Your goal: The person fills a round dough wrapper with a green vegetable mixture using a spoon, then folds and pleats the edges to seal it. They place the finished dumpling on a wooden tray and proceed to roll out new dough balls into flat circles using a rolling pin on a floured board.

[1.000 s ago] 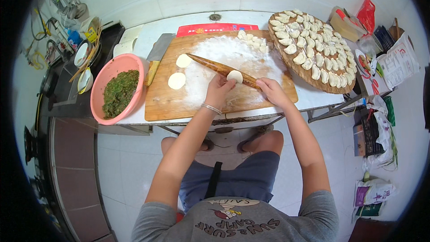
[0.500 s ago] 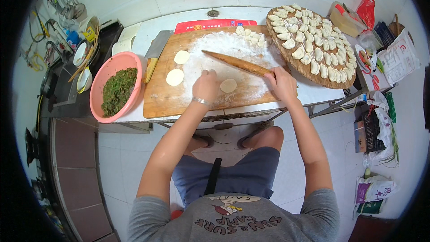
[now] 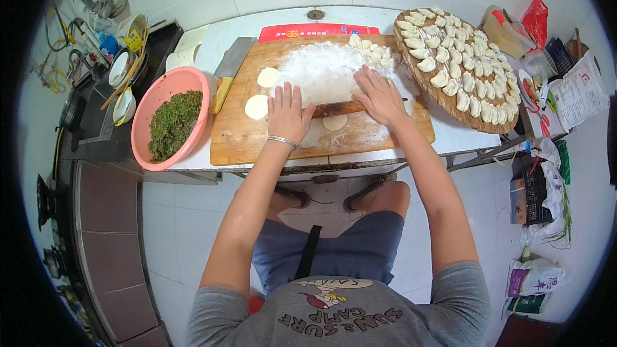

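My left hand [image 3: 288, 115] and my right hand [image 3: 382, 97] lie flat over the two ends of a wooden rolling pin [image 3: 334, 109], fingers stretched forward and apart. The pin lies crosswise over a small round of dough [image 3: 334, 123], hiding its far edge. All this is on a floured wooden board [image 3: 239, 146]. Two rolled wrappers, one farther [image 3: 268, 78] and one nearer [image 3: 256, 107], lie left of my left hand. Beyond my right hand, several small dough pieces [image 3: 371, 50] are gathered at the board's far edge.
Left of the board are a cleaver [image 3: 232, 64] and a pink basin [image 3: 204, 87] of green filling. A round board [image 3: 411, 64] full of folded dumplings overlaps the far right corner. A red strip [image 3: 315, 29] runs behind. Scissors [image 3: 544, 123] lie at the right.
The rolling pin has swung from slanted to crosswise and come down over the dough round. My right hand has opened from its grip, and my left hand has flattened onto the pin's left end.
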Action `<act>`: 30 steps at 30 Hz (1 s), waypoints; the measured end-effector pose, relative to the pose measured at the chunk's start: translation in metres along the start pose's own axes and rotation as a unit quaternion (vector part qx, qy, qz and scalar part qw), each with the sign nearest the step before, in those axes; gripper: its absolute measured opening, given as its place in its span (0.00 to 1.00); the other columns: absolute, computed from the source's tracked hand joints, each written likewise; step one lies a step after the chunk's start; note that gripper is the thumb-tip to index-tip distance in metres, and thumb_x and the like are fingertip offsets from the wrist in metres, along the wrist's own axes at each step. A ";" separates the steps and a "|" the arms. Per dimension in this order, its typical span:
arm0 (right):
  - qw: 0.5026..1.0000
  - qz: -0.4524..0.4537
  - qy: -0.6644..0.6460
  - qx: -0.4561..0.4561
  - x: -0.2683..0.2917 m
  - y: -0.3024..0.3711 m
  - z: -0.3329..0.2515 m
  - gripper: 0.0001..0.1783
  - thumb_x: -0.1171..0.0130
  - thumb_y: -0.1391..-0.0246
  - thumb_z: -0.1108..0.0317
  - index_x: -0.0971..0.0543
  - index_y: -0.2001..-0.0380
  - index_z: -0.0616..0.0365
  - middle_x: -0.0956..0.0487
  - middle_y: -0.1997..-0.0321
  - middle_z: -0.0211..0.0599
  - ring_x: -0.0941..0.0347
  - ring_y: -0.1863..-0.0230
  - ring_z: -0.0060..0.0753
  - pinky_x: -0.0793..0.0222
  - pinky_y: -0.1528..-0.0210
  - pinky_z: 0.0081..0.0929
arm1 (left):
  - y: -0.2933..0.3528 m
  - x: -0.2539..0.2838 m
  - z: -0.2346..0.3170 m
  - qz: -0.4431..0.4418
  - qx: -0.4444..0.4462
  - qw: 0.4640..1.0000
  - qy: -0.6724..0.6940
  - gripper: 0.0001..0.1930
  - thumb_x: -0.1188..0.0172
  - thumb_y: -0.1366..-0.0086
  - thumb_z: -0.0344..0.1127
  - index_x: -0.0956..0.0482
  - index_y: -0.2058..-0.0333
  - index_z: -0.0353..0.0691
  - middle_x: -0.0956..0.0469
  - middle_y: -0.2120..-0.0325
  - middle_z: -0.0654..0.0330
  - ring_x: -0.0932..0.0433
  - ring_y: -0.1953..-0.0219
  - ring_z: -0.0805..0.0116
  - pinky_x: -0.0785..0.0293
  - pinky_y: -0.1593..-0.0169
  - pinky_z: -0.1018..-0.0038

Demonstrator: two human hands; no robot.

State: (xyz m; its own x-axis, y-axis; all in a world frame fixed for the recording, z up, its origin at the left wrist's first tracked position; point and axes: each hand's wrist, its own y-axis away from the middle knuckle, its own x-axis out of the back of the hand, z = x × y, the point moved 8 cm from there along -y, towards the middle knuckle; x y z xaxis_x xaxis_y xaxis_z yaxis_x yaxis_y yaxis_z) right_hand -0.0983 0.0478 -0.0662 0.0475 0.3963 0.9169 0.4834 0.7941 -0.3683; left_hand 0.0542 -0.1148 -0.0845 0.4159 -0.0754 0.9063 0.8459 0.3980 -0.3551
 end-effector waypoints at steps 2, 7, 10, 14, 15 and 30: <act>0.999 -0.038 0.017 0.002 -0.010 0.003 0.005 0.32 0.59 0.36 0.46 0.40 0.33 0.47 0.46 0.27 0.40 0.49 0.29 0.48 0.56 0.29 0.50 | 0.002 0.000 0.003 -0.031 -0.008 0.999 0.017 0.32 0.51 0.33 0.48 0.42 0.36 0.35 0.45 0.34 0.43 0.49 0.32 0.41 0.55 0.32 0.50; 0.990 -0.119 0.019 0.073 -0.002 0.039 -0.013 0.32 0.62 0.35 0.46 0.42 0.32 0.45 0.46 0.26 0.39 0.52 0.27 0.49 0.60 0.28 0.50 | 0.058 0.020 0.019 -0.037 -0.067 0.996 0.051 0.33 0.50 0.34 0.48 0.43 0.36 0.35 0.44 0.35 0.42 0.49 0.33 0.39 0.54 0.32 0.51; 0.993 -0.105 0.026 0.036 -0.004 0.025 -0.008 0.32 0.62 0.35 0.46 0.43 0.32 0.45 0.46 0.26 0.39 0.52 0.27 0.49 0.61 0.28 0.49 | 0.033 0.006 0.010 -0.024 -0.048 0.998 0.029 0.32 0.51 0.33 0.50 0.40 0.36 0.36 0.44 0.35 0.43 0.48 0.33 0.40 0.54 0.32 0.50; 0.996 -0.081 0.015 -0.032 -0.014 0.000 -0.001 0.31 0.61 0.35 0.47 0.41 0.32 0.46 0.47 0.26 0.39 0.52 0.27 0.48 0.61 0.27 0.49 | 0.000 0.000 -0.002 -0.005 -0.037 0.999 -0.009 0.31 0.54 0.32 0.51 0.38 0.37 0.38 0.44 0.35 0.43 0.46 0.34 0.39 0.53 0.33 0.49; 0.997 -0.075 0.025 -0.001 -0.015 0.005 -0.004 0.32 0.59 0.36 0.47 0.41 0.32 0.46 0.45 0.27 0.39 0.51 0.28 0.48 0.60 0.28 0.49 | 0.004 0.000 0.000 -0.012 -0.044 0.999 -0.004 0.31 0.54 0.32 0.51 0.39 0.37 0.38 0.44 0.35 0.43 0.46 0.34 0.39 0.53 0.33 0.49; 0.979 -0.044 -0.191 -0.053 0.016 0.045 0.001 0.20 0.41 0.44 0.53 0.23 0.57 0.57 0.22 0.58 0.42 0.26 0.57 0.51 0.30 0.58 0.41 | 0.018 0.038 0.071 0.052 -0.221 0.960 0.162 0.18 0.35 0.47 0.35 0.24 0.56 0.40 0.26 0.56 0.53 0.28 0.54 0.49 0.30 0.51 0.60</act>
State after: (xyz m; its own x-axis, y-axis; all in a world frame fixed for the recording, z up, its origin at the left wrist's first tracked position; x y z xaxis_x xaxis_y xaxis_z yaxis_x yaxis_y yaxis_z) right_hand -0.0764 0.0906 -0.0685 -0.3189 0.4871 0.8131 0.5591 0.7894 -0.2536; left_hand 0.0620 -0.0459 -0.0400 0.5280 -0.3656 0.7665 0.8231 -0.0022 -0.5679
